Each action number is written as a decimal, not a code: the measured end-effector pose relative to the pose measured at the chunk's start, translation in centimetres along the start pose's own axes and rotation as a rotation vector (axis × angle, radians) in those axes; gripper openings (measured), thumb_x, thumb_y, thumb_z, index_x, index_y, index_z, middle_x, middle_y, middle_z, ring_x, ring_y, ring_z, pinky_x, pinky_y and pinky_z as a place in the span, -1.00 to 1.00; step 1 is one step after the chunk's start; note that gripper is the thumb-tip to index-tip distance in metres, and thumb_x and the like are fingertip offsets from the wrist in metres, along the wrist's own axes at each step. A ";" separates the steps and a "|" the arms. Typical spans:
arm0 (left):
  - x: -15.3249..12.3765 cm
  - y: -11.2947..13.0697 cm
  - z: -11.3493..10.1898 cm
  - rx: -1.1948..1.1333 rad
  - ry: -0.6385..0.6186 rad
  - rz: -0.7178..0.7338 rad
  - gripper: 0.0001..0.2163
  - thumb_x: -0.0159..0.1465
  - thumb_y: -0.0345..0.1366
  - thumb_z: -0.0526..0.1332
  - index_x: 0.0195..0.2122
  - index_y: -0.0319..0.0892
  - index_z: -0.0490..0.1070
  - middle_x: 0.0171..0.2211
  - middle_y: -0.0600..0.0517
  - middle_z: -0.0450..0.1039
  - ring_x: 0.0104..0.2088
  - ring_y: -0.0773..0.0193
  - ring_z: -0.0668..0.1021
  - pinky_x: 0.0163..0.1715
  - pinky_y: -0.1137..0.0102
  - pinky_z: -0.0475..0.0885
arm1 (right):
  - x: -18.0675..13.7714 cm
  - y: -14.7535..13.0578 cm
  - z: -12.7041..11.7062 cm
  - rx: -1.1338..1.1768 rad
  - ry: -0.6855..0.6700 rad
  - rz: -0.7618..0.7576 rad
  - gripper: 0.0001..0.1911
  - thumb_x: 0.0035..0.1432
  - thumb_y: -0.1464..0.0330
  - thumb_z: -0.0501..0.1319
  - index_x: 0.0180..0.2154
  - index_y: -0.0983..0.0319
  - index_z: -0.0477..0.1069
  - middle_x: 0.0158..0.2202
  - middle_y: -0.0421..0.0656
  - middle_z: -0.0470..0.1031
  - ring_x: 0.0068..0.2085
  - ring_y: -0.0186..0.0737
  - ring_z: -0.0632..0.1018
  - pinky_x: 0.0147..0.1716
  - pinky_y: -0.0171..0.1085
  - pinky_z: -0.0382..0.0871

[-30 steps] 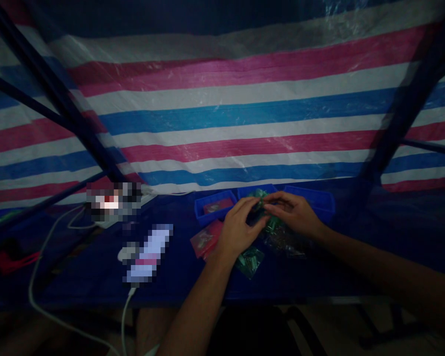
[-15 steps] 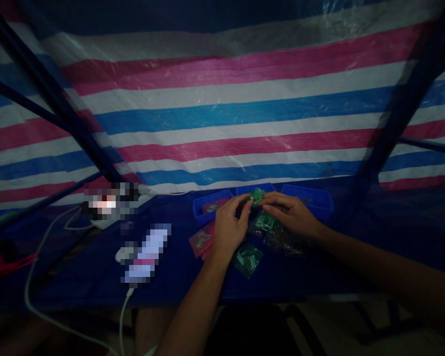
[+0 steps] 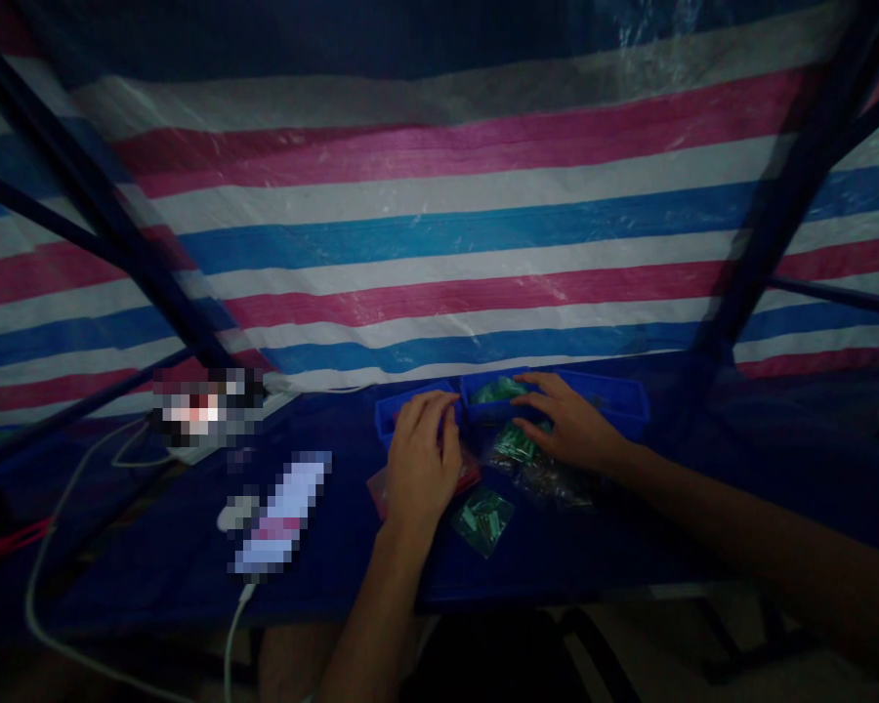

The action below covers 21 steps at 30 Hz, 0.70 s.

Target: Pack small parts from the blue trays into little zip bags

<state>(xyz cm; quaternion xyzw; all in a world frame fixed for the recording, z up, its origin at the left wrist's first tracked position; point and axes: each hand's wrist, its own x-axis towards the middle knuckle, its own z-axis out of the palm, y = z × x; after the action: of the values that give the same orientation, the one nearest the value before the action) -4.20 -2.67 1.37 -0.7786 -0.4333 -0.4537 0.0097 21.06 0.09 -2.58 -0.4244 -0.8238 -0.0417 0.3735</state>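
Observation:
My left hand (image 3: 423, 459) is over the front of the left blue bin (image 3: 382, 415), its fingers loosely bent and the thumb apart; nothing shows in it. Pink packets (image 3: 376, 488) lie partly beneath that hand. My right hand (image 3: 575, 425) is at the right side of the middle blue bin (image 3: 476, 376), fingers spread, holding nothing visible. Green plastic packets (image 3: 496, 391) fill the middle bin. Below the right fingers lie another green packet (image 3: 514, 441) and clear packets (image 3: 557, 483) with small dark pieces. A green packet of small rods (image 3: 483, 519) lies nearer me.
The right blue bin (image 3: 622, 405) stands behind my right hand. To the left, a blurred-out phone (image 3: 282, 517) with a white cable (image 3: 232, 625) lies on the blue tabletop (image 3: 366, 576), beside a round white object (image 3: 238, 513) and a power strip (image 3: 197, 444). A striped sheet (image 3: 439, 234) hangs behind.
My hands have parted, the left moving left to the left bin. The green packet that was between them is released at the middle bin. The view has shifted slightly.

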 end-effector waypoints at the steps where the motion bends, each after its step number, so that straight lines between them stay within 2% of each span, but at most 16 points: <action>1: -0.4 -0.4 -0.5 0.054 -0.042 0.000 -0.76 0.45 -0.36 0.09 0.03 -0.11 0.50 0.03 -0.10 0.52 0.10 0.06 0.51 0.22 0.10 0.36 | -0.1 0.1 0.2 -0.004 -0.016 -0.003 -0.71 0.30 0.29 0.26 0.03 0.17 0.53 0.25 0.03 0.41 0.28 0.12 0.41 0.28 0.17 0.31; 5: -2.0 -2.1 -2.4 0.222 -0.255 -0.081 -0.78 0.42 -0.24 0.16 -0.03 -0.13 0.54 -0.03 -0.12 0.57 0.03 -0.01 0.55 0.13 0.07 0.41 | -0.2 0.4 0.7 -0.011 -0.053 -0.008 -0.69 0.31 0.27 0.25 0.05 0.17 0.52 0.18 0.03 0.49 0.24 0.08 0.47 0.33 0.19 0.23; 8: -2.9 -2.6 -3.3 0.315 -0.328 -0.133 -0.74 0.36 -0.20 0.24 0.02 -0.13 0.54 0.01 -0.15 0.57 0.03 -0.05 0.57 0.09 0.07 0.43 | -0.3 0.6 0.8 -0.034 -0.060 0.003 -0.65 0.30 0.26 0.26 0.09 0.16 0.48 0.21 0.03 0.48 0.26 0.09 0.46 0.36 0.26 0.12; 12: -2.9 -1.9 -3.6 0.352 -0.411 -0.140 -0.77 0.35 -0.25 0.24 -0.01 -0.07 0.57 -0.06 -0.11 0.62 -0.08 -0.01 0.64 -0.02 0.15 0.49 | -0.4 0.5 0.7 -0.049 -0.059 0.035 -0.60 0.30 0.25 0.25 0.14 0.15 0.43 0.23 0.04 0.45 0.28 0.11 0.43 0.37 0.32 0.05; 17: -2.1 -1.3 -3.8 0.434 -0.322 -0.143 -0.80 0.38 -0.21 0.20 -0.10 -0.02 0.63 -0.22 -0.08 0.67 -0.28 0.01 0.68 -0.22 0.20 0.52 | -0.4 0.2 0.5 -0.020 -0.036 0.058 -0.41 0.31 0.24 0.22 0.32 0.12 0.22 0.27 0.05 0.41 0.30 0.17 0.40 0.36 0.30 0.08; 21: -1.2 -1.3 -4.7 0.478 -0.224 -0.124 -0.77 0.38 -0.19 0.21 -0.06 -0.01 0.64 -0.25 -0.08 0.69 -0.36 -0.01 0.67 -0.31 0.20 0.54 | -0.3 -0.3 0.3 -0.021 -0.007 0.054 -0.35 0.30 0.24 0.23 0.36 0.09 0.15 0.29 0.02 0.39 0.30 0.19 0.39 0.38 0.29 0.06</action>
<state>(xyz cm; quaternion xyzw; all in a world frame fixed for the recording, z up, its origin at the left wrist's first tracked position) -8.60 -4.57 2.77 -0.7715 -0.5733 -0.2495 0.1177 20.73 -0.18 -2.91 -0.4506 -0.8128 -0.0389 0.3671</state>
